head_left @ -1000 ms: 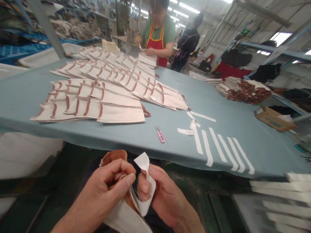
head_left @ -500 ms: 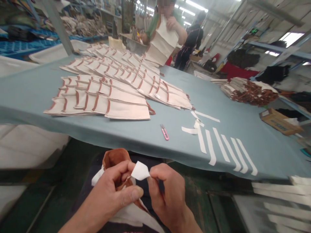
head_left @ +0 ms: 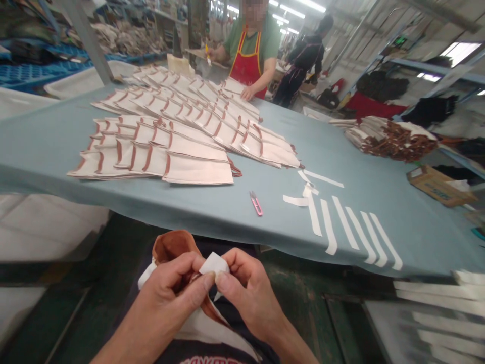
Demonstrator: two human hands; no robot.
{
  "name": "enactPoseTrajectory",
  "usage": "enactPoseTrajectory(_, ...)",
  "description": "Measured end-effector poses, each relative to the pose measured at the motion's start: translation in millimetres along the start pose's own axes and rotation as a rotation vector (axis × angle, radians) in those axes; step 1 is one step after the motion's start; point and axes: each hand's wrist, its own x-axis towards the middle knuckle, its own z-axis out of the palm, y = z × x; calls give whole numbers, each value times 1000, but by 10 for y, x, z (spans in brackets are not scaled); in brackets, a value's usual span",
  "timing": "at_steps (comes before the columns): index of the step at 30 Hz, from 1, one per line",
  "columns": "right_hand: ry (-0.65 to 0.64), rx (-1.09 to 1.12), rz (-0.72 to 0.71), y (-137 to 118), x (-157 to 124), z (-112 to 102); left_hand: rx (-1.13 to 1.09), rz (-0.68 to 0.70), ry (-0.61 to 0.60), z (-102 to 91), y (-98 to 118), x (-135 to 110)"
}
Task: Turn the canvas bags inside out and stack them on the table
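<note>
Over my lap, my left hand (head_left: pixel 172 288) pinches a small white strip (head_left: pixel 214 263) together with the edge of a brown and cream fabric piece (head_left: pixel 176 245). My right hand (head_left: pixel 246 290) grips the other side of that strip, thumb and index finger pressed together. Both thumbs almost meet at the strip's lower edge. Part of the fabric piece hangs below my hands, its cream side (head_left: pixel 212 328) showing. On the table in front lie pink thread snips (head_left: pixel 256 203), apart from both hands.
Rows of cream pieces with brown trim (head_left: pixel 197 169) overlap on the blue-green table (head_left: pixel 265 235). Several white strips (head_left: pixel 348 222) lie at the right. A stack (head_left: pixel 390 139) and a cardboard box (head_left: pixel 439 187) stand farther right. Across the table is a co-worker in a red apron (head_left: pixel 244 63).
My right hand has moved left, its thumb now on the strip near my left thumb. Across the table, the co-worker has lowered a cream piece onto the rows.
</note>
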Motion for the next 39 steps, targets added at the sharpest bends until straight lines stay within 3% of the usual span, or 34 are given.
enactPoseTrajectory(3, 55, 18, 14, 12, 39, 66, -11, 8, -39, 18, 19, -10)
enactPoseTrajectory(5, 90, 61, 24, 65, 39, 116, -73, -18, -1, 35, -18, -54)
enactPoseTrajectory(9, 196, 87, 15, 225, 9, 230, -133, -29, 66, 15, -263, -142)
enactPoseTrajectory(12, 195, 124, 36, 366, -11, 310, -43, -45, -19, -67, -497, -133)
enactPoseTrajectory(15, 199, 154, 65, 485, -28, 343, 68, -35, -74, -167, -594, -102)
enactPoseTrajectory(19, 208, 97, 61, 503, -98, 313, 140, -45, -76, -260, -466, -97)
enactPoseTrajectory(22, 185, -26, 46, 373, -196, 276, 63, -78, -112, -283, -340, -78)
enactPoseTrajectory(30, 272, -390, -352, -66, -313, 222, -275, -90, -309, -255, -172, 41)
enactPoseTrajectory(39, 416, -562, -471, 16, -249, 368, -297, -97, -279, -239, -96, 41)
